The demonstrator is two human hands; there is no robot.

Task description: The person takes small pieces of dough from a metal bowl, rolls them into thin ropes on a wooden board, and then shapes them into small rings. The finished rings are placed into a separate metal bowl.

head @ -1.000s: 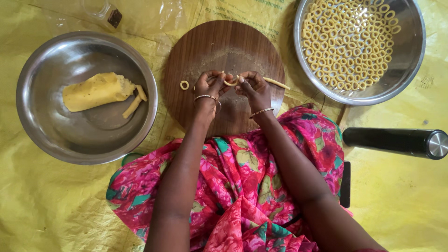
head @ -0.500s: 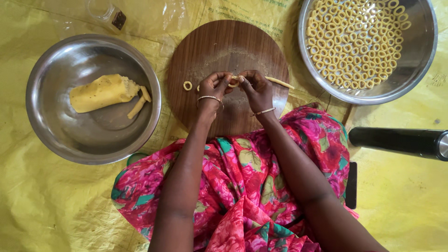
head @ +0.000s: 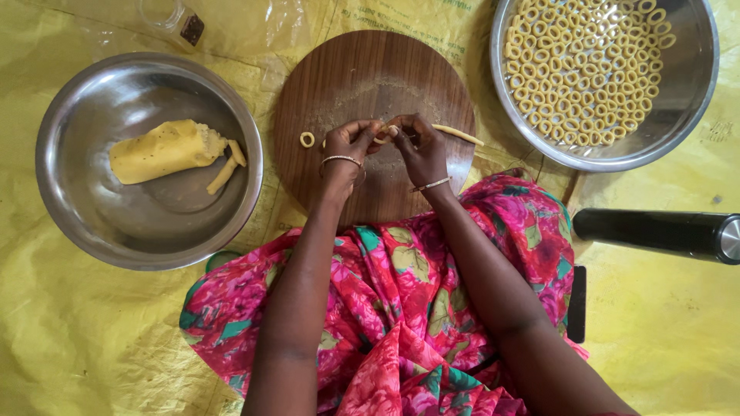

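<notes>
On a round wooden board point(head: 370, 69), my left hand point(head: 348, 146) and my right hand point(head: 416, 146) meet, pinching one end of a thin yellow dough rope point(head: 459, 134) between their fingertips. The rope's free end lies on the board to the right. One finished dough ring point(head: 307, 139) lies on the board just left of my left hand. Both wrists wear thin bangles.
A steel bowl point(head: 92, 223) at left holds a lump of yellow dough point(head: 160, 151) and a short dough stick. A steel bowl point(head: 686, 100) at top right holds several dough rings. A black cylinder point(head: 655, 231) lies at right. Pink floral cloth covers my lap on yellow plastic sheeting.
My hands stay together on the dough rope, fingers working its end. The view has shifted slightly; the ring and bowls have not moved.
</notes>
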